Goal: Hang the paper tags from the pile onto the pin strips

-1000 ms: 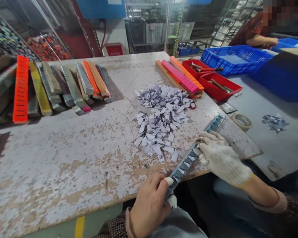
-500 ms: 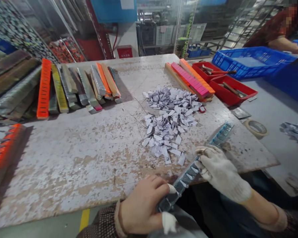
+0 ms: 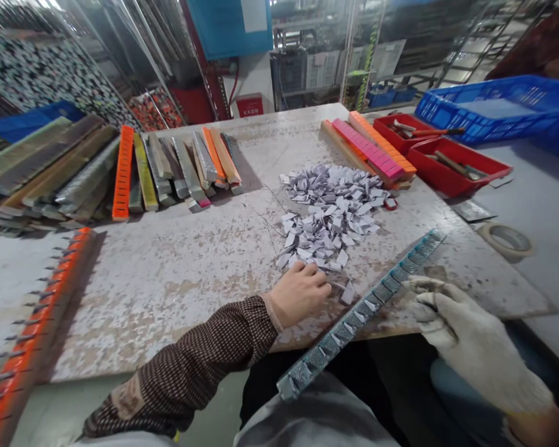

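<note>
My left hand (image 3: 299, 294) is at the near edge of a pile of small pale flat pieces (image 3: 314, 236). Its fingers are curled down and closed; whatever their tips hold is hidden. A slotted, glittery teal bar (image 3: 377, 295) lies diagonally from the tabletop, over the front edge, to my lap. Small pointed pale pieces (image 3: 338, 340) stand in slots along its nearer half. Beside the bar's right side, apart from it, is my right hand (image 3: 470, 341) in a white knitted glove. Its fingers are bent together, and I cannot make out what is in them.
Slotted bars (image 3: 186, 164) line the table's back left. An orange bar (image 3: 51, 310) with dark pieces stands at left. Pink and orange bars (image 3: 368, 149) lie behind the pile. Red bins (image 3: 461, 180), a blue crate (image 3: 494, 112) and a tape roll (image 3: 507, 241) are at right.
My left hand has let go of the bar's near end and moved up to the pile. My right hand has come off the bar to the right. The view has shifted left.
</note>
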Motion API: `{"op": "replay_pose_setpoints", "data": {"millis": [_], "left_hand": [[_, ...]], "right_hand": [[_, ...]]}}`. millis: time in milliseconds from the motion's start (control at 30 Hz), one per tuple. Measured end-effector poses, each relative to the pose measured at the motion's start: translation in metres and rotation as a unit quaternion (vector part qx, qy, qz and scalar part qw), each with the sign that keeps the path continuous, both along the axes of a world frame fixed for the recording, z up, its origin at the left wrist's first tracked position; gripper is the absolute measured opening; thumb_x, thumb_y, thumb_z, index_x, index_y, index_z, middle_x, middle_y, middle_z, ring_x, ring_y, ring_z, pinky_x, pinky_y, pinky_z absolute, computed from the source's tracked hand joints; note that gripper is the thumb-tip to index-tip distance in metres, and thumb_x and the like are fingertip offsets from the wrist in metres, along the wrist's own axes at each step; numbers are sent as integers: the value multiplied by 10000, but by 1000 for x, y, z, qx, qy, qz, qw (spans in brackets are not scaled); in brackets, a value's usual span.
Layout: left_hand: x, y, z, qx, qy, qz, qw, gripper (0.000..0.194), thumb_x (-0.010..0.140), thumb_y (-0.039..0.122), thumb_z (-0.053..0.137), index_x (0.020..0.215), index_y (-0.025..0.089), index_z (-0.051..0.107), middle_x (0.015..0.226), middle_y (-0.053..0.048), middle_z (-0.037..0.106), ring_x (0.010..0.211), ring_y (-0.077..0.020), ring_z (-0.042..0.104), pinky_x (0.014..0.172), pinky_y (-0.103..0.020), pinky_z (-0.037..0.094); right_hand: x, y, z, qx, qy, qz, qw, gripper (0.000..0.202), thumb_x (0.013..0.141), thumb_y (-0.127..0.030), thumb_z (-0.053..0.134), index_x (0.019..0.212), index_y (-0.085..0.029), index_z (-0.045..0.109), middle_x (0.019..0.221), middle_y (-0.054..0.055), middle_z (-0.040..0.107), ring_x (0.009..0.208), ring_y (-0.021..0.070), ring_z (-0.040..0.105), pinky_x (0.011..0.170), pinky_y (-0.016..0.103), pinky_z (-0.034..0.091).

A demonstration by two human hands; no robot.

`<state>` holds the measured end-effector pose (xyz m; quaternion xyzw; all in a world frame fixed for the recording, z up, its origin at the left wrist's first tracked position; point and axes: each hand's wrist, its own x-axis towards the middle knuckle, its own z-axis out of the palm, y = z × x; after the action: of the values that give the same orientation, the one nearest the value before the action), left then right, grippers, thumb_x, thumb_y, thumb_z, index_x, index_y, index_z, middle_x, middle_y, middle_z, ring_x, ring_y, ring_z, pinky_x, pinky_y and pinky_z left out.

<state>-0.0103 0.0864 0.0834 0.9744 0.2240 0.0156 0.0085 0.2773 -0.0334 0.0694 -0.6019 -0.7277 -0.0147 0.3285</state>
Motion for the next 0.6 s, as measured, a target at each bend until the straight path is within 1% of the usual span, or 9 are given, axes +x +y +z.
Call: {"op": "replay_pose_setpoints", "data": {"millis": [100,167,233,300,367,433,500,567,600], "left_hand": [[-11,5,6,0,20,14,1000,68,989,174,597,1003,199,659,1059,-85,662,993,-250,554,858,-397,366],[-15,7,9,-35,28,10,999,89,946,177,630,1024,202,663,1134,-90,658,1033,-259,563,866,-400,376],[-13,7,12,-81,28,10,996,137,897,196,660,1035,197,662,1179,-83,659,1054,-260,575,875,-396,393],[-2,6,12,-95,12,33,995,198,889,182,642,1087,183,646,1178,-79,666,1051,-254,586,886,-390,407],[15,5,10,-70,-6,54,996,278,912,128,584,1188,158,610,1178,-91,671,1055,-257,593,897,-391,413],[34,7,7,-48,-6,51,998,282,947,96,522,1215,134,599,1146,-112,682,1047,-271,604,900,-404,415],[47,11,4,-45,6,35,998,208,979,105,483,1115,121,639,1062,-125,695,998,-281,622,883,-416,420],[51,15,3,-52,8,23,998,170,980,116,488,996,133,657,991,-116,695,949,-276,636,868,-416,426],[51,17,4,-53,8,17,998,156,969,113,501,977,146,654,986,-105,693,934,-267,640,864,-412,430]], "right_hand": [[7,-4,-6,4,-37,-1,999,186,998,-332,490,922,-238,632,1186,109,700,1037,295,710,886,500,608],[7,-4,-7,15,-46,-4,999,186,1001,-316,471,928,-234,621,1189,114,700,1035,296,711,870,493,611],[5,-2,-7,30,-50,-5,998,177,1005,-313,467,932,-240,612,1186,119,701,1029,294,714,851,469,616],[0,1,-5,39,-47,-4,998,159,1009,-315,486,925,-246,602,1176,119,700,1020,285,716,852,448,614],[-5,4,-4,41,-41,1,998,154,1013,-315,510,907,-244,597,1157,113,700,1024,281,714,870,440,607],[-8,6,-3,39,-36,2,999,158,1013,-322,532,899,-237,600,1146,105,702,1035,279,712,894,436,600],[-9,6,-2,41,-32,-1,999,159,1011,-320,545,892,-234,607,1145,98,707,1032,266,714,903,415,596],[-7,5,-2,47,-29,-4,998,171,1011,-317,546,879,-230,612,1146,97,714,1022,254,716,913,401,590],[-6,4,-2,51,-26,-9,998,180,1012,-320,542,880,-226,619,1143,100,718,1018,251,717,909,393,589]]}}
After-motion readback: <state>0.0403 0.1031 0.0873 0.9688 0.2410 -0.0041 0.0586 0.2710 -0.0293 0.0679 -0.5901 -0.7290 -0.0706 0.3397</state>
